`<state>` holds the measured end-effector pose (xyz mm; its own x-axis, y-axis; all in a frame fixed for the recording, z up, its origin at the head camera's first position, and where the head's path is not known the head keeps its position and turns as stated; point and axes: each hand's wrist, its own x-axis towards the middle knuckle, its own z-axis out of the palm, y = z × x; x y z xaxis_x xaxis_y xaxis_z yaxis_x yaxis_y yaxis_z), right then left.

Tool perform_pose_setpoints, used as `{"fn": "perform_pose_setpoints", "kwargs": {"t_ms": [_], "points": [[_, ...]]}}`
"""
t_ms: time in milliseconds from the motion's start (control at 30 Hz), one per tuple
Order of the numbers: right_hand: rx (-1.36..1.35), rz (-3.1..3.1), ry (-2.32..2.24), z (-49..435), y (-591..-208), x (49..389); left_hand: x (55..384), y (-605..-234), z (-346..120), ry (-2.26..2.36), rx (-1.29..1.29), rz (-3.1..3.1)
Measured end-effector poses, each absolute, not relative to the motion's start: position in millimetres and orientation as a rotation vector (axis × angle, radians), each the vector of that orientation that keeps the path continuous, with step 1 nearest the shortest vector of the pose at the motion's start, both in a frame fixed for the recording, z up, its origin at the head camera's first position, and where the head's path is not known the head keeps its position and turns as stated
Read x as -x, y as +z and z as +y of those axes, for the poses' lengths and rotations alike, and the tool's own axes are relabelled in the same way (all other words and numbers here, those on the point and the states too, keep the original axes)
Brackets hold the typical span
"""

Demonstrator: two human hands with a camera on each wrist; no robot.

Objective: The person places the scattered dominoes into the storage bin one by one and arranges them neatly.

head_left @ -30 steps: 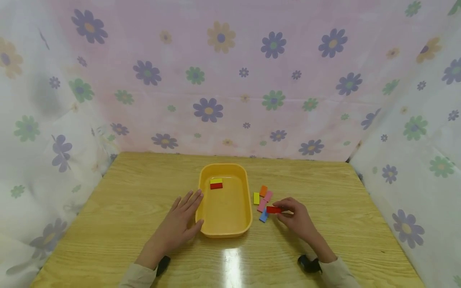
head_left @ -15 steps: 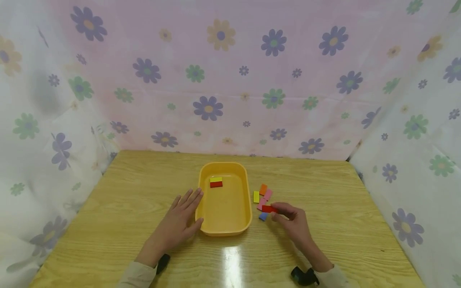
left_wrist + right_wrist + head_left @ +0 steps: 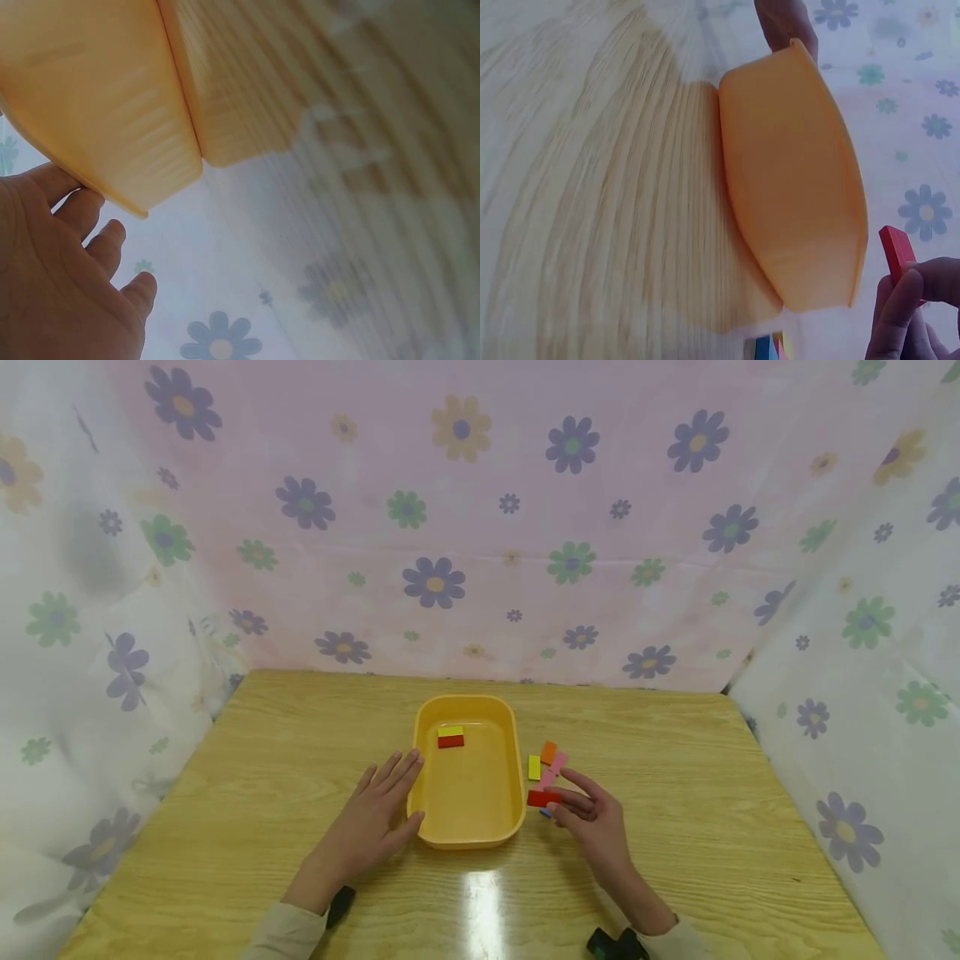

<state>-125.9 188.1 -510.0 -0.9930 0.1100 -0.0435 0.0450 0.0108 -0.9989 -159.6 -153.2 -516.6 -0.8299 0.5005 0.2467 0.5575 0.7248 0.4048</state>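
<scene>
A yellow plastic tub (image 3: 468, 840) stands on the table, with a yellow block (image 3: 451, 731) and a red block (image 3: 451, 742) side by side near its back left corner. My left hand (image 3: 369, 820) rests its straight fingers on the tub's left rim; the left wrist view shows the fingertips at that rim. My right hand (image 3: 596, 827) pinches another red block (image 3: 543, 798) between thumb and fingers, just off the tub's right side. In the right wrist view this red block (image 3: 896, 251) sticks up from the fingertips, beside the tub's outer wall (image 3: 795, 172).
Right of the tub lie a yellow block (image 3: 534, 767), an orange block (image 3: 549, 752), pink blocks (image 3: 553, 768) and a blue block (image 3: 546, 812) partly hidden under the right hand. A flowered curtain (image 3: 480, 527) encloses the table (image 3: 315, 718) at the back and sides.
My right hand has carried the red block leftward, from over the loose blocks to near the tub's right rim. My left hand has stayed on the left rim.
</scene>
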Motion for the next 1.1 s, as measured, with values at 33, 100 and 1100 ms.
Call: {"fn": "perform_pose_setpoints", "kwargs": {"t_ms": [33, 100, 1100], "points": [[0.170, -2.189, 2.180, 185.4, -509.4, 126.2, 159.8, -517.0, -153.3, -0.712, 0.865, -2.799], [0.182, -2.163, 2.195, 179.8, -508.0, 126.7, 160.1, -517.8, -153.4, -0.705, 0.870, -2.787], [0.160, -2.038, 2.277, 133.3, -480.8, 174.1, 159.9, -513.7, -152.3, -0.638, 0.855, -2.828]]}}
